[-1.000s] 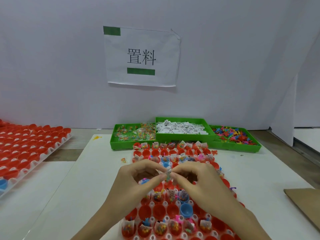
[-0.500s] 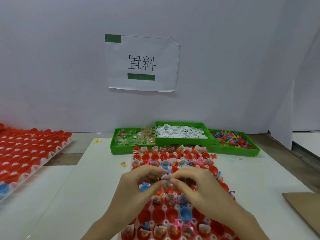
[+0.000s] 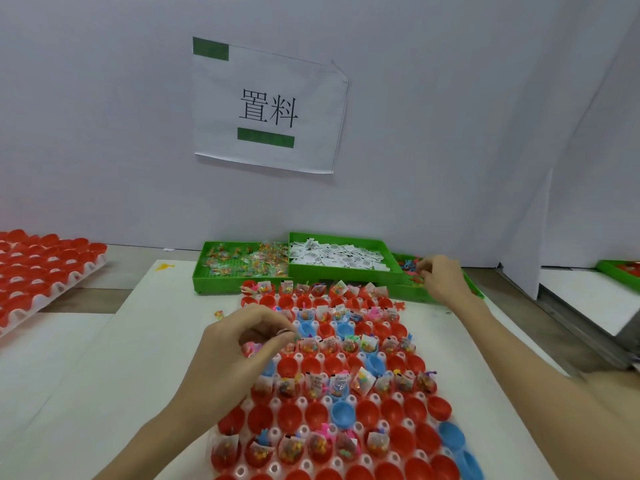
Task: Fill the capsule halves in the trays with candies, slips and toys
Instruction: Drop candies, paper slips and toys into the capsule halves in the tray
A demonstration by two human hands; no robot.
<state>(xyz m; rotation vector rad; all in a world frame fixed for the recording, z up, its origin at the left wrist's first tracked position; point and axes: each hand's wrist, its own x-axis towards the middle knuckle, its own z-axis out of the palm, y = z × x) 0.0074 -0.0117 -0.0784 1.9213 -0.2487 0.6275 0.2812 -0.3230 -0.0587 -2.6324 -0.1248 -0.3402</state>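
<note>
Right hand (image 3: pixel 440 277) now reaches into the toy bin (image 3: pixel 408 292).

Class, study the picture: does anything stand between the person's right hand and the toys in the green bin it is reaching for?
Nothing visible does. The right hand is already over the toy bin, its fingers curled down among the toys. The bin is open-topped, and the slip bin sits beside it, not across the reach.

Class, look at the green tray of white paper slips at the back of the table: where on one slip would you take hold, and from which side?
Take a slip from the loose top of the heap in the middle green tray, coming from above, since the tray walls block the sides. Pinch a raised edge or corner: the white slips lie flat and overlapping, so a lifted edge probably offers the only grip.
</note>
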